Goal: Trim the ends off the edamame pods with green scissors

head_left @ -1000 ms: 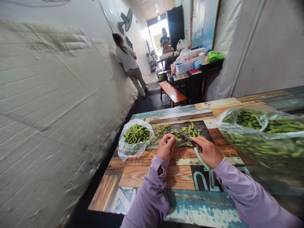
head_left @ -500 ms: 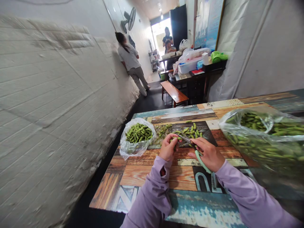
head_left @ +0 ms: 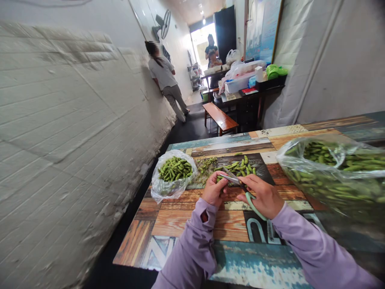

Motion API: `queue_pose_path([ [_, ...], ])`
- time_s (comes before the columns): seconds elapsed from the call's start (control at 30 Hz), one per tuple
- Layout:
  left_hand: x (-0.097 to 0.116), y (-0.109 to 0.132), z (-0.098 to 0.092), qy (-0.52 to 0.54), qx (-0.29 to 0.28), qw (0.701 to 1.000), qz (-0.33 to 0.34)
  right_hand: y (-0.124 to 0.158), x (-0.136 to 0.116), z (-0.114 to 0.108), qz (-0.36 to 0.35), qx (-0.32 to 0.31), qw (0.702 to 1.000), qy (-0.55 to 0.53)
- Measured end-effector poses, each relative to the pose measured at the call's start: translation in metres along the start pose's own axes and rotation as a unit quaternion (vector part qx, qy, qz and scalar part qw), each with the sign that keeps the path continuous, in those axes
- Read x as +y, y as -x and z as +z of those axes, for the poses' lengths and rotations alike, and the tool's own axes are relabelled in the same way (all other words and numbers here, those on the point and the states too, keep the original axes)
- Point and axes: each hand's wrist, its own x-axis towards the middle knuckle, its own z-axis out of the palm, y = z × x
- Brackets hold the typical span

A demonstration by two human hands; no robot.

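Head view: scissors (head_left: 249,198) inside right hand (head_left: 265,197)

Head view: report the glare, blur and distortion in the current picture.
Head view, the bright rectangular doorway is washed out; head view, the glossy red-brown wooden bench carries glare; head view, the large clear plastic bag of green pods blurs towards its lower right; head view, the white brick-patterned wall looks stretched; head view, the green-handled metal scissors are fairly clear.
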Motion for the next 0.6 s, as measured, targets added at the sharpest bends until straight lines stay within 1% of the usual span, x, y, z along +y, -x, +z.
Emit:
queue_pose_path([
  [0.13, 0.0004, 0.0009, 0.0006, 0.004, -0.008, 1.0, 0.0, -0.0004, 0.0016, 0.0, -0.004, -0.01, 1.0, -0.007],
  [0.33, 0.0003, 0.0006, 0.0006, 0.012, -0.022, 1.0, 0.016, 0.0008, 0.0037, -0.001, -0.011, -0.023, 1.0, -0.012],
  [0.53, 0.0014, 0.0013, 0.0007, -0.009, -0.013, 1.0, 0.004, 0.0014, 0.004, -0.0011, -0.008, -0.027, 1.0, 0.011],
  [0.6, 0.0021, 0.0011, 0.0014, -0.004, -0.011, 1.0, 0.003, 0.0009, 0.006, 0.0002, -0.003, -0.016, 1.0, 0.009],
])
